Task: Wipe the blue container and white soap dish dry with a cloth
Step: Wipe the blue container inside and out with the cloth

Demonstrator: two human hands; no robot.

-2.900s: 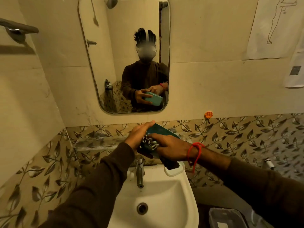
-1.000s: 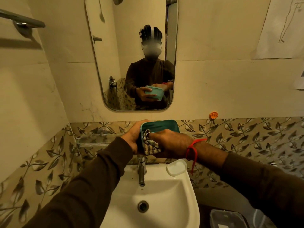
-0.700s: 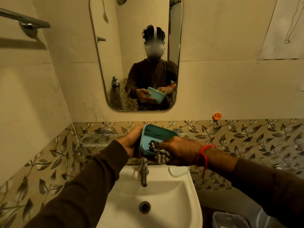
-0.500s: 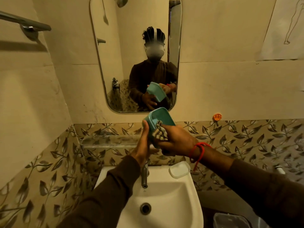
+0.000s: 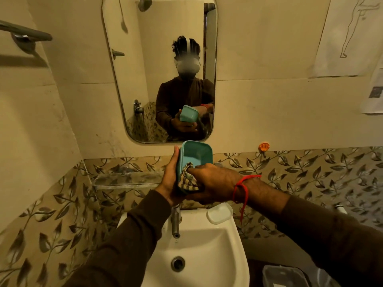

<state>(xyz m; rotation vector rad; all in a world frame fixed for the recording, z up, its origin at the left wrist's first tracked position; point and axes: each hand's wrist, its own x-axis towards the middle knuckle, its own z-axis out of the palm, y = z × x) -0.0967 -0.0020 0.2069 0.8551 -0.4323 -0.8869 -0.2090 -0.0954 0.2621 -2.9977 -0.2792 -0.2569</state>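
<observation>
I get dim, warm yellowish light from up top, a hard shadow under the towel bar (image 5: 24, 35) at 10 o'clock, wide-angle bending at edges, murky lower corners.

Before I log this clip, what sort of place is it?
Most likely a small home bathroom. A white washbasin with a tap sits below a wall mirror, and the mirror reflects a shower head. A towel rail is fixed on the left wall.
</observation>
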